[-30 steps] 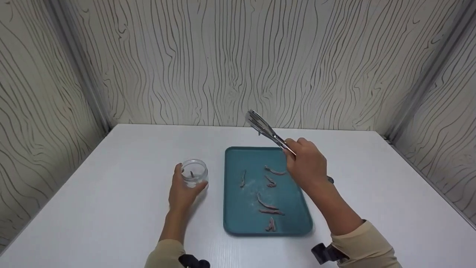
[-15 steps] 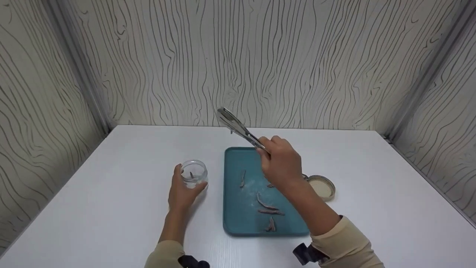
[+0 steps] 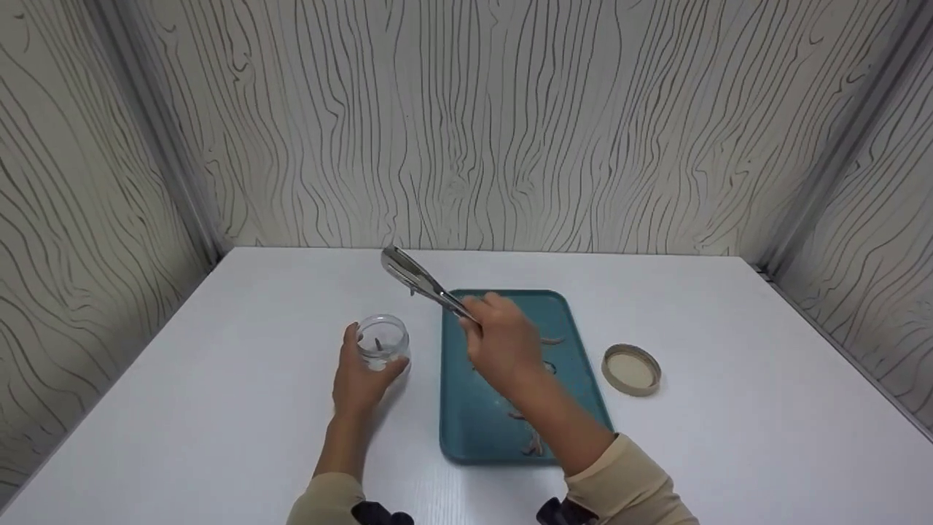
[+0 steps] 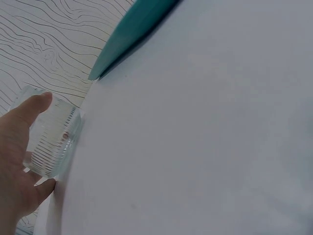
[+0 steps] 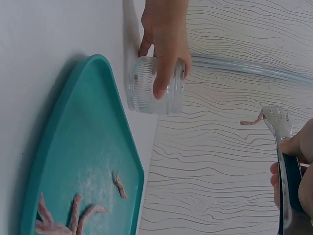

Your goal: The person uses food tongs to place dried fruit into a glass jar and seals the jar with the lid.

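My left hand (image 3: 357, 390) holds a ribbed clear glass jar (image 3: 384, 351), its fingers and thumb around the sides. The jar stands upright and uncovered on the table, with a small dark piece inside. My right hand (image 3: 506, 346) grips metal tongs (image 3: 419, 278) above the teal tray (image 3: 466, 441), their tips up and to the left, behind the jar. From the tongs' tips hangs a thin pinkish meat strip (image 5: 251, 122), clearest in the right wrist view. More meat strips (image 5: 120, 186) lie on the tray, partly hidden by my right arm in the head view.
A round lid (image 3: 631, 370) lies on the white table (image 3: 714, 437) to the right of the tray, its inner side up. Wood-patterned panels (image 3: 452, 124) close off the back and both sides. The tray's left rim is a short way from the jar.
My right hand has carried the tongs with the strip leftward across the tray, then lower toward the jar. This uncovered the lid at right. The left hand and jar have stayed put.
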`<state>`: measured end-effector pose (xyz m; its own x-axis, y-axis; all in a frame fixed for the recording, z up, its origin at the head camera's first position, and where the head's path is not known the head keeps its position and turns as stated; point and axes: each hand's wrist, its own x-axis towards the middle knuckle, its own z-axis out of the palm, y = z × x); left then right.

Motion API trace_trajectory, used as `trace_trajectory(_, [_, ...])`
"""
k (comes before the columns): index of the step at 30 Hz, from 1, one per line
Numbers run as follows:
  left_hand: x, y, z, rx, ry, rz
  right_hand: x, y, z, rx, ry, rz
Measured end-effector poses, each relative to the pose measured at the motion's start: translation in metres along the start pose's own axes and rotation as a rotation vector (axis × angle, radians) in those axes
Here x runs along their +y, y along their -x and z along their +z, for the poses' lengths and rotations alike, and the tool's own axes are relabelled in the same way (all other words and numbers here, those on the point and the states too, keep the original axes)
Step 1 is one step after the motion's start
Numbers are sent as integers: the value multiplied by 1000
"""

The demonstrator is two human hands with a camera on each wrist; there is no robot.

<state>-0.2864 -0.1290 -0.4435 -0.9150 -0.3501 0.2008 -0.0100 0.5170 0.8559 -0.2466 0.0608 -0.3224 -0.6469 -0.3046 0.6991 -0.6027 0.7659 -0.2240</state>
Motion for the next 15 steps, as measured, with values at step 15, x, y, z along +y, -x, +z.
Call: trace_trajectory(15, [4,2,-2,12,-13,16,-9,13,36,-111,0,110])
